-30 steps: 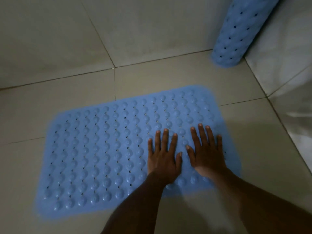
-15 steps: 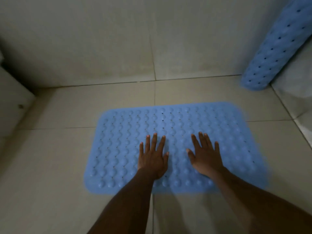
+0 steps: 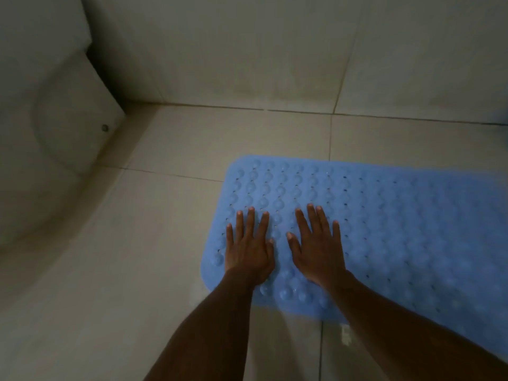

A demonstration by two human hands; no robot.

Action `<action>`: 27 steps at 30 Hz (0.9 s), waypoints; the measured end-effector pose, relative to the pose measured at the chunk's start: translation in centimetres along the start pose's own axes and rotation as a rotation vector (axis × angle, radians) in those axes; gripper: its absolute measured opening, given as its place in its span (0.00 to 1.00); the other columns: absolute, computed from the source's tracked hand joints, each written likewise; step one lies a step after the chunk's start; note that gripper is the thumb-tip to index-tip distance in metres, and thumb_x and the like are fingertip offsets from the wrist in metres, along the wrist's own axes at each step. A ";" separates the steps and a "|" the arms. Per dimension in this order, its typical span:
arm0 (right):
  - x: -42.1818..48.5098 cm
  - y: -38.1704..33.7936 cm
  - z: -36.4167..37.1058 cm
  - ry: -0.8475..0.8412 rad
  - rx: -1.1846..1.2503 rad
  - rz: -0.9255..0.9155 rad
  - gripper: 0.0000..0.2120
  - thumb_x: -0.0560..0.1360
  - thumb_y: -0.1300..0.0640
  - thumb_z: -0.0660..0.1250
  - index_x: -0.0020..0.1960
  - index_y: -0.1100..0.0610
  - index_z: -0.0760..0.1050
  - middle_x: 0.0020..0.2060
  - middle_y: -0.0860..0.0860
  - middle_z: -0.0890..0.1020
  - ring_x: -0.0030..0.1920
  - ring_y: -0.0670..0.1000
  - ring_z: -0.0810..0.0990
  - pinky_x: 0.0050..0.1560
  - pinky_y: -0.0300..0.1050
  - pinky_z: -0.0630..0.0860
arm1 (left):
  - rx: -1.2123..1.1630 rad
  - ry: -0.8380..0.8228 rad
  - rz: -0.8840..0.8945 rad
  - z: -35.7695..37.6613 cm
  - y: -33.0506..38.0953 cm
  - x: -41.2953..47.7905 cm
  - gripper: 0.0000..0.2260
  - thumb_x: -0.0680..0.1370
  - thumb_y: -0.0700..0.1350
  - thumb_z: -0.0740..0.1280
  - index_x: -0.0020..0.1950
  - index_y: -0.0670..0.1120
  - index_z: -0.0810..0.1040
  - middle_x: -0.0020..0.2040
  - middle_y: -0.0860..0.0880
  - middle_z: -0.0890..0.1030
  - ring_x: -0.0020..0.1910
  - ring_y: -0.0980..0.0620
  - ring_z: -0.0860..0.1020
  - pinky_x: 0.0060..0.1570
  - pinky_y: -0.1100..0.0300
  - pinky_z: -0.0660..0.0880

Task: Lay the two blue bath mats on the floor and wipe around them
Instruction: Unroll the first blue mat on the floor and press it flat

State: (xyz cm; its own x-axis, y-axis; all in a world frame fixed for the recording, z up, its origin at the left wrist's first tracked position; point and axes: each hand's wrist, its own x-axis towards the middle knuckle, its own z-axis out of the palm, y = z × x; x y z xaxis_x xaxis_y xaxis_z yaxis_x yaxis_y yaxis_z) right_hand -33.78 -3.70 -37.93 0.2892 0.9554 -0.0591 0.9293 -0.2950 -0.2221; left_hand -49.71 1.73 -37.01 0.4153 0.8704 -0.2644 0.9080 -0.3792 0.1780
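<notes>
A blue bath mat (image 3: 398,229) with rows of bumps and small holes lies flat on the beige tiled floor, running off the right edge of the head view. My left hand (image 3: 248,247) presses palm-down on the mat's left end, fingers straight and spread. Beside it, my right hand (image 3: 316,243) presses flat on the mat as well. The second blue mat is out of view.
A white curved fixture (image 3: 55,138) with a small bolt stands at the left against the tiled wall (image 3: 247,50). Bare floor tiles (image 3: 123,270) lie left of the mat and between it and the wall.
Both hands have slid from the mat's right part across to its left end, still flat on it. The view swung left, so the rolled second mat left the frame and the white fixture appeared.
</notes>
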 end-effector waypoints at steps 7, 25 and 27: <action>1.6 -1.0 3.0 0.062 -0.089 -0.016 0.29 0.82 0.43 0.51 0.80 0.54 0.60 0.80 0.57 0.60 0.81 0.58 0.56 0.76 0.67 0.54 | -0.030 0.109 0.027 2.6 -1.8 2.1 0.29 0.84 0.57 0.48 0.84 0.54 0.46 0.84 0.47 0.42 0.82 0.43 0.38 0.79 0.40 0.40; 2.0 -0.9 3.2 -0.064 -0.176 0.000 0.32 0.82 0.41 0.47 0.82 0.53 0.50 0.82 0.58 0.51 0.82 0.59 0.47 0.77 0.68 0.50 | -0.013 0.067 0.027 3.3 -2.0 2.3 0.30 0.83 0.58 0.46 0.84 0.53 0.43 0.83 0.45 0.38 0.81 0.41 0.36 0.78 0.38 0.40; 2.1 -0.9 3.1 -0.088 -0.173 0.003 0.32 0.82 0.41 0.48 0.82 0.53 0.51 0.82 0.58 0.51 0.82 0.60 0.48 0.76 0.68 0.51 | -0.013 0.052 0.026 3.1 -1.9 2.4 0.30 0.83 0.57 0.47 0.84 0.52 0.44 0.84 0.45 0.39 0.82 0.41 0.37 0.78 0.38 0.40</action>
State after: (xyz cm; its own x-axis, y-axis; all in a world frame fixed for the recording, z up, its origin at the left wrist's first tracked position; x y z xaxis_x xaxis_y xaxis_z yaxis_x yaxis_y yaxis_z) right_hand -34.69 -1.45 -40.83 0.2782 0.9494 -0.1459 0.9562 -0.2881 -0.0511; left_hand -50.24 3.56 -40.88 0.4349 0.8758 -0.2095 0.8961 -0.3981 0.1962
